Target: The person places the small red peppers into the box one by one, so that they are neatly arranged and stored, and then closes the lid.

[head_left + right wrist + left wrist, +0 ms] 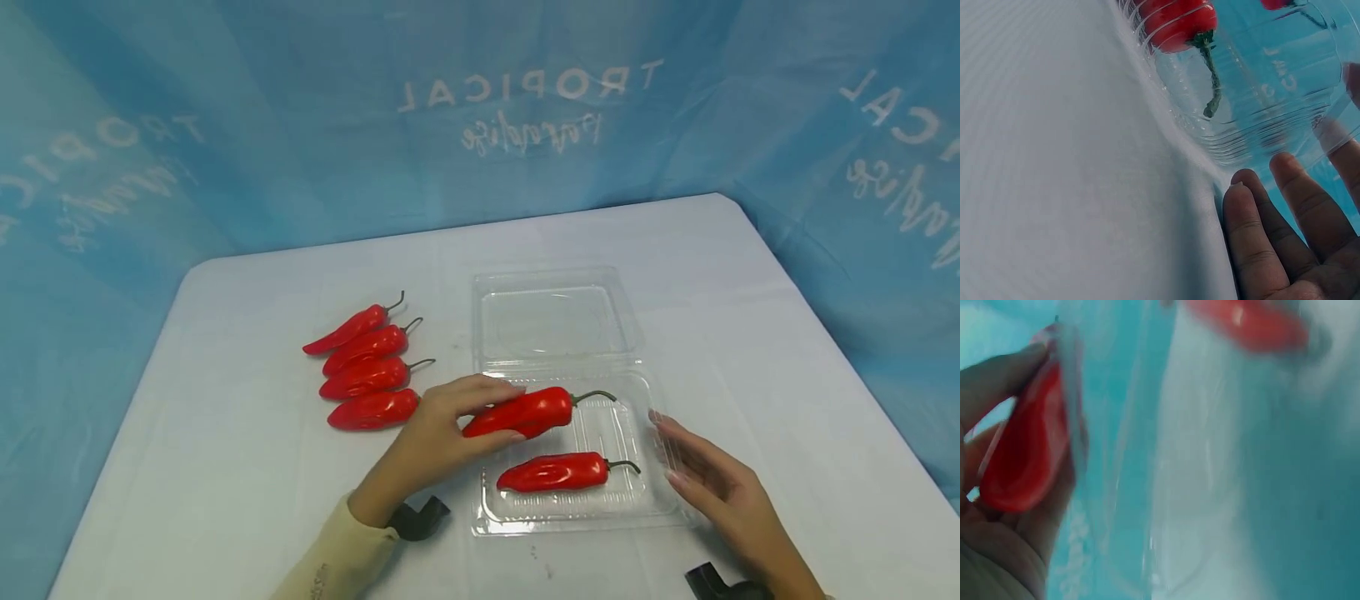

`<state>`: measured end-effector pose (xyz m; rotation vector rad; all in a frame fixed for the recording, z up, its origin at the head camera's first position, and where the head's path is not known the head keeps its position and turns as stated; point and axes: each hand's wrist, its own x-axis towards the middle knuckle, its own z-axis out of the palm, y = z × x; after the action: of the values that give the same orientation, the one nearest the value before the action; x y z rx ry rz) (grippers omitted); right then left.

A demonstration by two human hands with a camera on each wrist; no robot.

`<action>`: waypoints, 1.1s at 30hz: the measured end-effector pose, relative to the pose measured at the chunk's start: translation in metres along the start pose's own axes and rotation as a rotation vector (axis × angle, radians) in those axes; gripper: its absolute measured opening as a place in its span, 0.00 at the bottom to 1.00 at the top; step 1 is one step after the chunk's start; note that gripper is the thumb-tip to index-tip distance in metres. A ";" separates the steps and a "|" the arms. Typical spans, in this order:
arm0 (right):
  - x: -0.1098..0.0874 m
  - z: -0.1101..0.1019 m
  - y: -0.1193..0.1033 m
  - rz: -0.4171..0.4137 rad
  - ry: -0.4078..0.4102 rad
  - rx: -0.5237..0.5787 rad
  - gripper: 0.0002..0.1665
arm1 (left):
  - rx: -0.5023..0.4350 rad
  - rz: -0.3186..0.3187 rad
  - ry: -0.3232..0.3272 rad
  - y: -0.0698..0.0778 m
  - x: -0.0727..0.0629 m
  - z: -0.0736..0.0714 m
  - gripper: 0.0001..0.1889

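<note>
My left hand (450,417) grips a red chili pepper (536,411) between thumb and fingers, over the clear plastic clamshell container (491,521). This pepper's green stem points right; in the left wrist view the pepper (1025,456) fills the grasp. Inside the base lies another red pepper (553,472), its stem also to the right. My right hand (712,479) is at the container's right side, fairly straight fingers touching the plastic. From the right wrist, the fingers (1300,194) show against the ribbed side wall, beside a pepper's stem (1210,81).
Several red peppers (365,377) lie in a slanting column on the white table (187,433), left of the container; my left hand hides part of the nearest one. The container's lid (551,321) lies folded back, away from me. Blue printed curtains (315,167) surround the table.
</note>
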<state>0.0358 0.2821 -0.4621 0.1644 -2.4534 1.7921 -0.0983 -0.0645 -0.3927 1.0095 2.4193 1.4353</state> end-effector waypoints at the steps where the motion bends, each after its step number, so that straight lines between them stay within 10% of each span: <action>1: 0.000 0.000 0.000 -0.007 -0.004 -0.001 0.32 | 0.004 0.010 -0.019 0.002 0.003 0.005 0.28; 19: 0.000 0.001 0.000 -0.021 -0.018 0.027 0.34 | 0.452 0.111 -0.279 0.005 0.024 0.051 0.21; 33: 0.000 0.002 -0.002 -0.004 -0.004 -0.010 0.34 | 0.476 0.144 -0.291 0.008 0.022 0.046 0.25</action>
<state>0.0364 0.2794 -0.4611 0.1724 -2.4623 1.7788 -0.0907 -0.0152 -0.4066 1.3998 2.5530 0.6796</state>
